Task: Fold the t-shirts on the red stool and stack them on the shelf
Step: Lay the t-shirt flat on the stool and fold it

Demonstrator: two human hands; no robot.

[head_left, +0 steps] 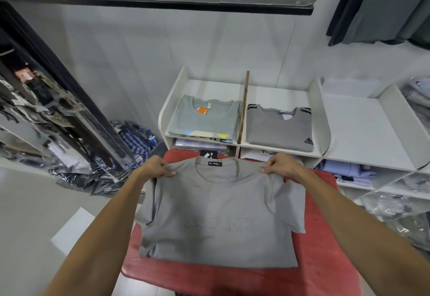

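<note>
A grey t-shirt [218, 216] lies front side up on the red stool [325, 249], its collar pointing away from me and a black hang tag at the neck. My left hand [158, 165] pinches its left shoulder. My right hand [279, 164] pinches its right shoulder. Beyond the stool stands the white shelf [325, 123]. A folded pale grey-green t-shirt [204, 116] with an orange tag lies in its left compartment. A folded grey t-shirt [279, 128] with black stripes and a logo lies in the middle compartment.
The shelf's right compartment [363, 128] is bare white. Lower shelf levels hold packaged shirts [349, 170]. A heap of bagged clothes [111, 156] lies on the floor at left beside a dark-framed mirror [46, 109]. A black rail [162, 2] runs overhead; dark garments [384, 5] hang at top right.
</note>
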